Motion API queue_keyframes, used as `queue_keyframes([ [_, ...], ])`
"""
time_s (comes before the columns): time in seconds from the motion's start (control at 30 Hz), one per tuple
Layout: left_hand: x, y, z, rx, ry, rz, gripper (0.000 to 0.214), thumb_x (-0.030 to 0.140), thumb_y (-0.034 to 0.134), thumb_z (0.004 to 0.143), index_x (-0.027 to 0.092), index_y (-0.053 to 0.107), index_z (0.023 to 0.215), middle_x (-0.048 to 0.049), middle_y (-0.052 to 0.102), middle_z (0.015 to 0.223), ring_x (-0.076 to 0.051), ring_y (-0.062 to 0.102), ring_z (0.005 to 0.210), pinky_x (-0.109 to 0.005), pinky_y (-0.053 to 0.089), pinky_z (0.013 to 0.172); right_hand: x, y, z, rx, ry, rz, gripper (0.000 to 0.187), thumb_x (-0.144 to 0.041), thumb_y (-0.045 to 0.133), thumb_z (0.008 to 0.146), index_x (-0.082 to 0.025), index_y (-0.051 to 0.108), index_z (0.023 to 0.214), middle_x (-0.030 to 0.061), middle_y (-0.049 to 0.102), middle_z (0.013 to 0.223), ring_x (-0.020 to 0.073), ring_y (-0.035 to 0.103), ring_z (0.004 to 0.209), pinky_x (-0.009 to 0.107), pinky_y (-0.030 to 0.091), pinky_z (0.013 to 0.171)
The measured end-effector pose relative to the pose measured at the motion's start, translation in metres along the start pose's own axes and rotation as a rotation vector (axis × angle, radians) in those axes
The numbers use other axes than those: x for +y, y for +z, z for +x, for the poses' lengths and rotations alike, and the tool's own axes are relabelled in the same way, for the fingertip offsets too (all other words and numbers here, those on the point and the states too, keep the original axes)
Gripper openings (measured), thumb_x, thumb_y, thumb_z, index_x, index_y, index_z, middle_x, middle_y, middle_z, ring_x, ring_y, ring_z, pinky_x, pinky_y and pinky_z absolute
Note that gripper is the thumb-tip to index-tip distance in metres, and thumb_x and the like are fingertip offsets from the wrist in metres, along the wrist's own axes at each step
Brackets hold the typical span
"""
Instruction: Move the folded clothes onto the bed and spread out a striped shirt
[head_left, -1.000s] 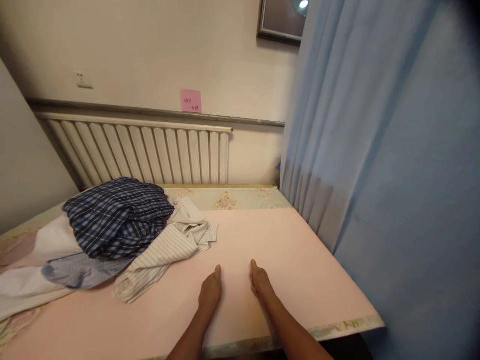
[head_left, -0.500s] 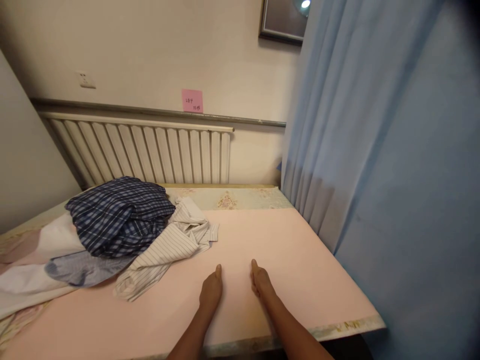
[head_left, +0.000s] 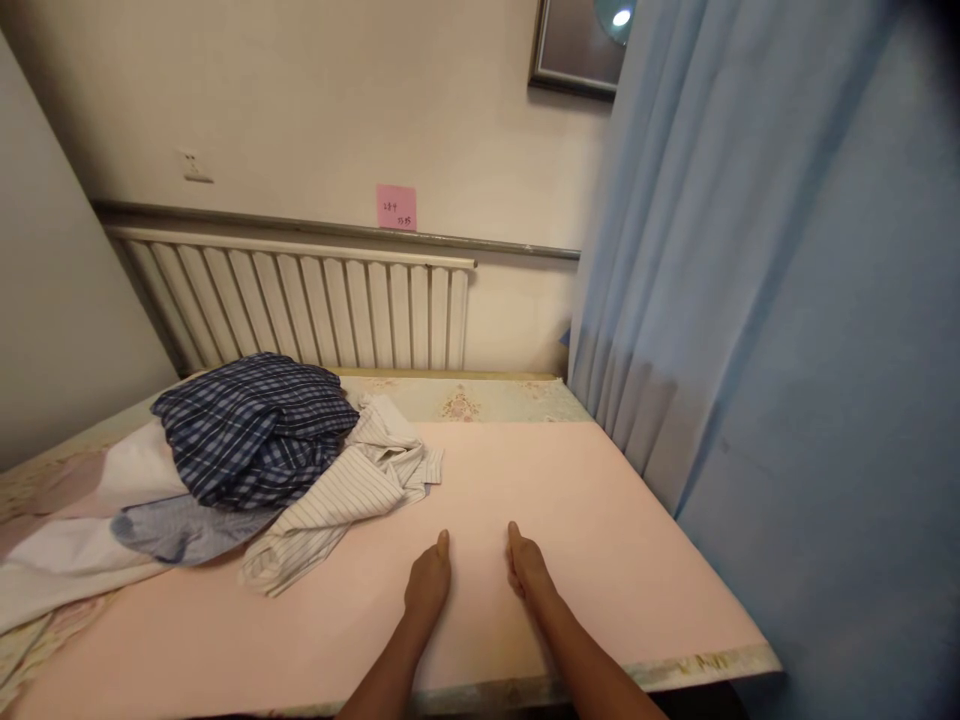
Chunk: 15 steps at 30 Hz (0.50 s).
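1. Blue curtain (head_left: 795,400) hangs on the right, and a white radiator (head_left: 315,310) is on the wall behind the pink surface (head_left: 547,480).
2. 2 arms reach forward over it. The left hand (head_left: 429,580) and the right hand (head_left: 531,570) are side by side with a gap between, thumbs pointing forward.
3. Most fingers are hidden, so I cannot tell if either grip is apart or together.
4. Near the left hand, on its left, lies a crumpled striped shirt (head_left: 341,495), cream with thin dark lines.
5. Beside it sits a puffy, dark blue checked cloth (head_left: 255,430).
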<state>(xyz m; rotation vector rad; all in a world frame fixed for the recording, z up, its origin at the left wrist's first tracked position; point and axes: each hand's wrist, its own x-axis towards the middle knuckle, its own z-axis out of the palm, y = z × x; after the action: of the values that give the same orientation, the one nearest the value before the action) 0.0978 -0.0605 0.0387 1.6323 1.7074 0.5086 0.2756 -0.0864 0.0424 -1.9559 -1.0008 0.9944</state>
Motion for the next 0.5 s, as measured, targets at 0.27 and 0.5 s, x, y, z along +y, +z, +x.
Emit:
queue_keyframes([
  [0.27, -0.001, 0.001, 0.0, 0.013, 0.06, 0.037, 0.069, 0.051, 0.01, 0.095, 0.012, 0.066, 0.089, -0.0176, 0.071, 0.102, -0.026, 0.064, 0.101, -0.036, 0.043, 0.09, 0.011, 0.004, -0.002, 0.098, -0.174, -0.034, 0.046, -0.048, 0.029, 0.095, -0.023, 0.042, 0.058, 0.0003, 0.046, 0.054, 0.0169, 0.049, 0.055, 0.027, 0.036, 0.056],
  [0.5, -0.016, -0.024, -0.01, 0.141, 0.151, 0.158, 0.025, 0.026, 0.041, 0.089, 0.015, 0.059, 0.103, -0.0112, 0.065, 0.105, -0.022, 0.059, 0.099, -0.032, 0.043, 0.085, 0.046, 0.024, -0.023, 0.214, -0.612, -0.227, 0.024, -0.032, 0.039, 0.093, -0.022, 0.046, 0.072, 0.0005, 0.055, 0.069, 0.0167, 0.051, 0.066, 0.026, 0.033, 0.065],
])
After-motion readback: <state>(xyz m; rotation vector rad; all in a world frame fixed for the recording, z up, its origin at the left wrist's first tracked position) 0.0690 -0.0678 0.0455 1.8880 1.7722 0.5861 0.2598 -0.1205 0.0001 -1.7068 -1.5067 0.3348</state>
